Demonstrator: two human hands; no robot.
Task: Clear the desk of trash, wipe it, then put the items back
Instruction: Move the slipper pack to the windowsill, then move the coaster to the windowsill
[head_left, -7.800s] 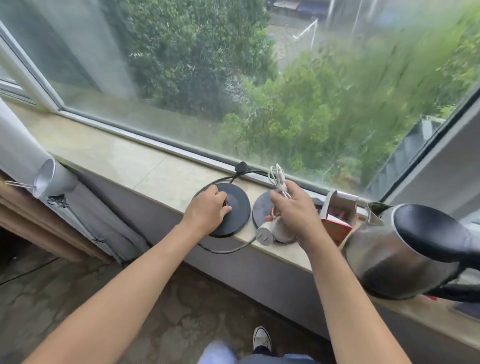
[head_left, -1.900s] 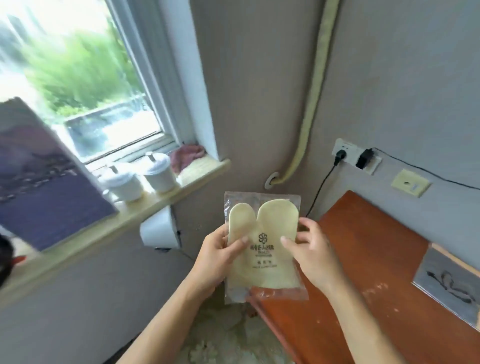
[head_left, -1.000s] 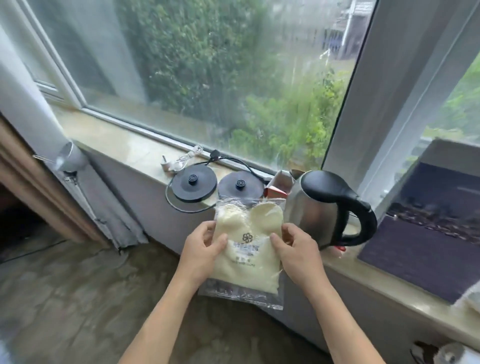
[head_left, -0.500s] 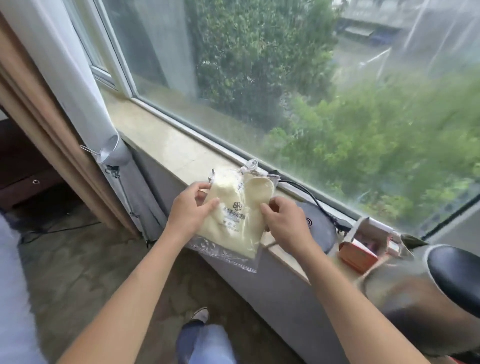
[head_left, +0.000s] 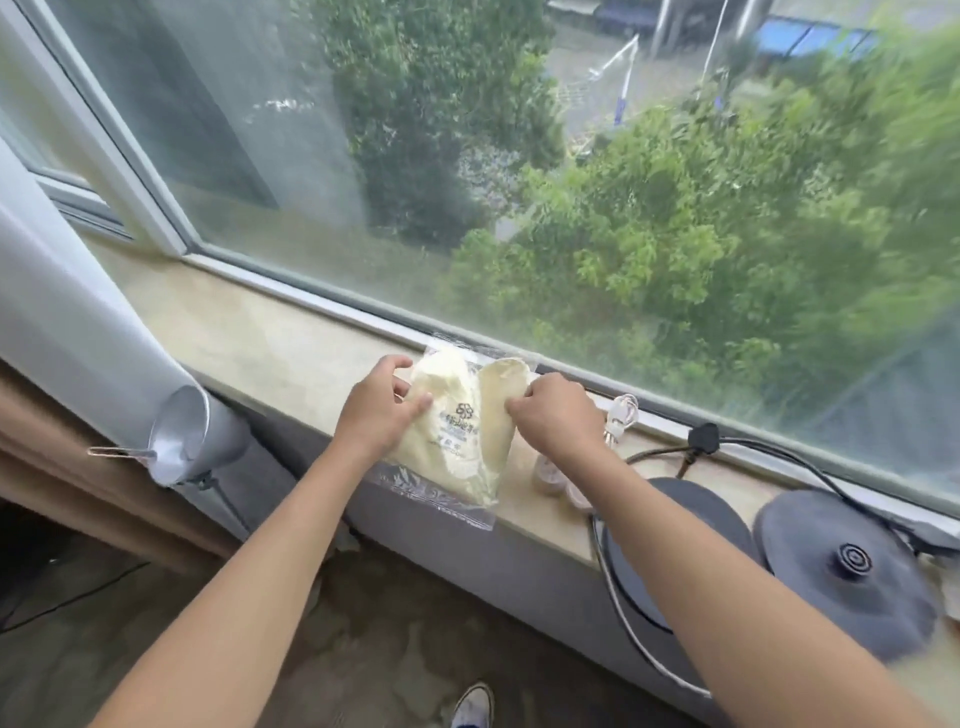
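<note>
A clear plastic packet (head_left: 457, 431) of pale-yellow, mitten-shaped cloth is held on the beige stone sill (head_left: 260, 343), its lower edge overhanging. It is pinched at the left edge by the left hand (head_left: 379, 410) and at the right by the right hand (head_left: 550, 415), fingers curled. 2 round black kettle bases (head_left: 852, 566) are seen to the right.

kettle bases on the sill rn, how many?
2. One round black base sits on the sill just right of the right forearm, partly hidden by it; the other base lies further right, near the frame edge. More may lie out of view.
</note>
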